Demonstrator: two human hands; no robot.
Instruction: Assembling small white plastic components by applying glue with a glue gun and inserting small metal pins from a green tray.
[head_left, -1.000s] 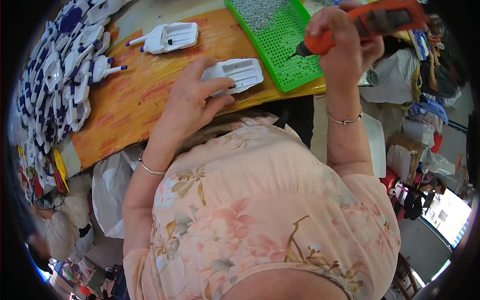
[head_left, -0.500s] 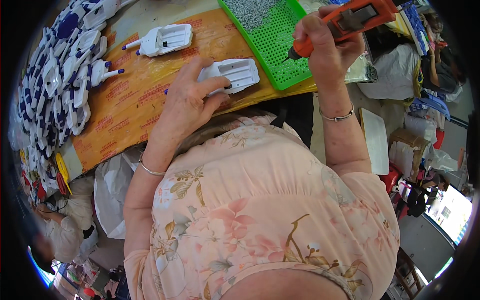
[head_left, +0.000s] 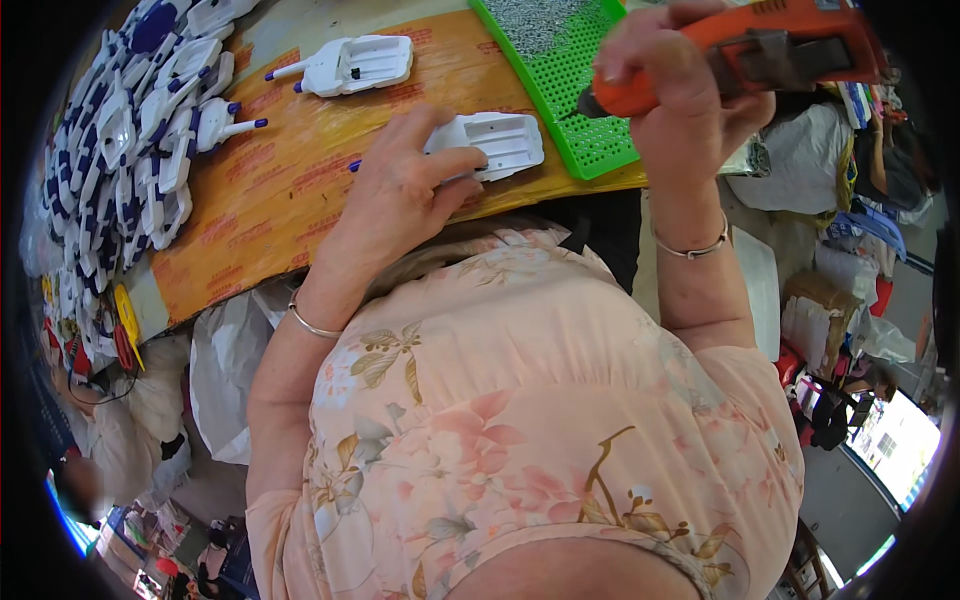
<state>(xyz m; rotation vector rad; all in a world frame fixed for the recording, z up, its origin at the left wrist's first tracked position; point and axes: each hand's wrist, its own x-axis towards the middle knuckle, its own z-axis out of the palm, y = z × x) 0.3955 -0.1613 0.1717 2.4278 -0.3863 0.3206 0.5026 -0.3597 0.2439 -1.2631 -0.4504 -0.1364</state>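
Observation:
My left hand (head_left: 400,190) presses down on a white plastic toy shell (head_left: 495,140) lying on the brown table top (head_left: 270,190), fingers over its left end. My right hand (head_left: 680,90) grips an orange electric screwdriver (head_left: 760,50), its dark tip hovering over the green perforated tray (head_left: 575,90) just right of the shell. Grey screws lie heaped at the tray's far end (head_left: 545,20).
A second white shell with a blue antenna (head_left: 350,62) lies farther back. Several white and blue shells are piled along the left edge (head_left: 130,130). White bags and boxes (head_left: 830,310) crowd the floor at right.
My right hand has brought the screwdriver down and left, from above the tray's right side toward its near edge. My left hand stays on the white shell.

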